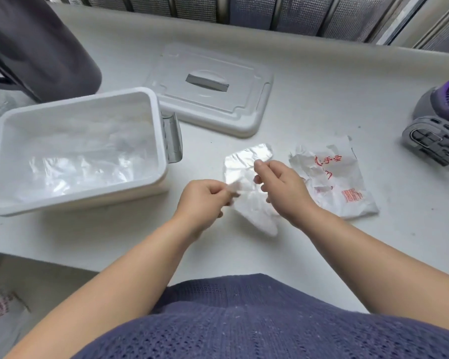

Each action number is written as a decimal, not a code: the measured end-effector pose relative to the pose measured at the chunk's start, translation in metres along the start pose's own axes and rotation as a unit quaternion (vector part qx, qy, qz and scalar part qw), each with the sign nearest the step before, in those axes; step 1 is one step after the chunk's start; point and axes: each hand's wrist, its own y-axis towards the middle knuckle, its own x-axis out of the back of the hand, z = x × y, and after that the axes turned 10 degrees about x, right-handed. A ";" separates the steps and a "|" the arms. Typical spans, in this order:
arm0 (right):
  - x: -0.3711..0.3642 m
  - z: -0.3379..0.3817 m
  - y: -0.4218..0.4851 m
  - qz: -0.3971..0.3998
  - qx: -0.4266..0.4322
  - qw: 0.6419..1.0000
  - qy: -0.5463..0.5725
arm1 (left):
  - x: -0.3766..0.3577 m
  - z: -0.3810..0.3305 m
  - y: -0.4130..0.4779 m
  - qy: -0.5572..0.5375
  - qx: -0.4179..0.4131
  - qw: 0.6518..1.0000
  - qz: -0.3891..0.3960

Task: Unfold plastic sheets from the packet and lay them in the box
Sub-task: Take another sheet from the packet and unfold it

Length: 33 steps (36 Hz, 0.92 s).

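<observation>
Pinching the thin clear folded plastic sheet (246, 161) at two edges, left hand (202, 200) and right hand (285, 193) may tear it if clinging layers resist.

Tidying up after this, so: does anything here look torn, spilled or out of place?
The packet beside the right hand lies crumpled, its top edge torn ragged. The lid lies off, beside the box. Nothing looks spilled.

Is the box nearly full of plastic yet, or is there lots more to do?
Some crinkled sheets already lie in the open box. The left hand and right hand pinch one more sheet between them, not yet boxed. The packet lies beside it; how many remain inside, I cannot tell.
</observation>
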 end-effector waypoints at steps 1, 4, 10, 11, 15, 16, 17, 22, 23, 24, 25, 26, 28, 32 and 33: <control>0.000 0.003 -0.002 0.002 0.013 1.000 0.018 | 0.000 -0.004 -0.001 -0.037 0.010 0.999 0.013; -0.001 0.008 -0.008 0.063 0.045 0.997 0.003 | 0.002 -0.013 -0.006 -0.118 0.022 0.992 0.047; -0.003 0.005 -0.009 0.100 0.092 0.963 -0.235 | 0.008 -0.025 -0.018 -0.178 -0.070 0.981 -0.023; -0.002 0.003 -0.009 0.102 0.085 0.954 -0.270 | 0.010 -0.029 -0.021 -0.190 -0.092 0.977 -0.037; 0.004 -0.001 -0.005 0.139 0.033 0.888 -0.436 | 0.026 -0.049 -0.037 -0.230 -0.201 0.948 -0.088; 0.005 0.001 -0.005 0.139 0.014 0.881 -0.452 | 0.033 -0.054 -0.039 -0.247 -0.223 0.936 -0.110; 0.005 0.004 -0.004 0.136 0.001 0.879 -0.458 | 0.042 -0.058 -0.041 -0.270 -0.240 0.922 -0.137; -0.014 0.040 -0.007 0.083 0.084 0.913 -0.391 | 0.093 -0.060 -0.036 -0.395 -0.215 0.863 -0.231; -0.023 0.051 -0.009 0.056 0.138 0.929 -0.339 | 0.101 -0.057 -0.035 -0.412 -0.200 0.857 -0.237; -0.033 0.063 -0.012 0.027 0.192 0.940 -0.280 | 0.109 -0.053 -0.034 -0.424 -0.187 0.852 -0.245; -0.045 0.077 -0.014 0.007 0.227 0.949 -0.219 | 0.117 -0.049 -0.034 -0.432 -0.176 0.848 -0.251; -0.055 0.090 -0.017 0.003 0.245 0.955 -0.165 | 0.123 -0.046 -0.035 -0.439 -0.166 0.846 -0.254; -0.074 0.112 -0.019 0.022 0.241 0.964 -0.107 | 0.135 -0.040 -0.036 -0.454 -0.151 0.844 -0.242; -0.105 0.136 -0.012 0.109 0.220 0.956 -0.162 | 0.158 -0.039 -0.042 -0.510 -0.129 0.836 -0.158; -0.113 0.139 -0.010 0.140 0.232 0.939 -0.211 | 0.164 -0.039 -0.043 -0.522 -0.122 0.833 -0.137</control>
